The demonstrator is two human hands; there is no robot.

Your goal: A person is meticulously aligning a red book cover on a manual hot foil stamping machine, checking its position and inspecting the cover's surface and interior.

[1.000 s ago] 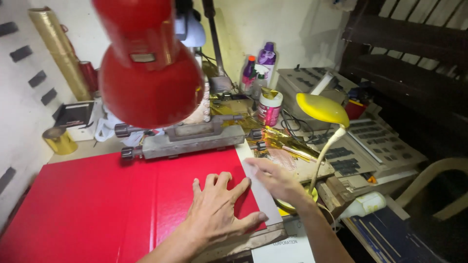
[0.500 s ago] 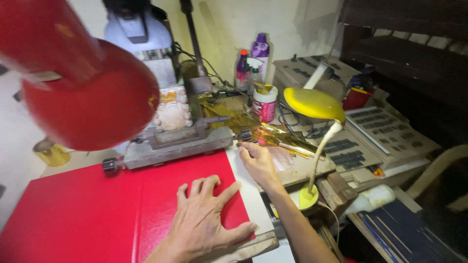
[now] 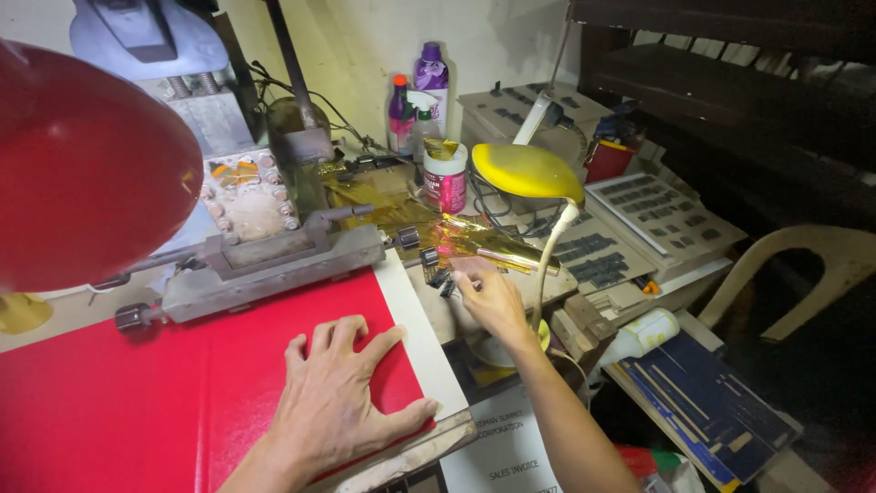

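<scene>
Hands at a cluttered table: the left hand [image 3: 342,402] lies flat and open, fingers spread, on one red cover board [image 3: 137,411], gripping nothing. Just right of the board's edge, the right hand [image 3: 488,297] reaches with fingers curled to a cluster of small dark metal pieces [image 3: 438,274]; whether it has pinched any cannot be told. Just behind the board sits one grey metal clamp [image 3: 274,265], and beyond the dark pieces a strip of gold foil [image 3: 474,242]. One yellow desk lamp [image 3: 525,173] arches above the right hand. Farther back of the board stand two bottles [image 3: 429,82] and one white jar [image 3: 445,178]. One red lamp shade [image 3: 87,173] looms at left.
</scene>
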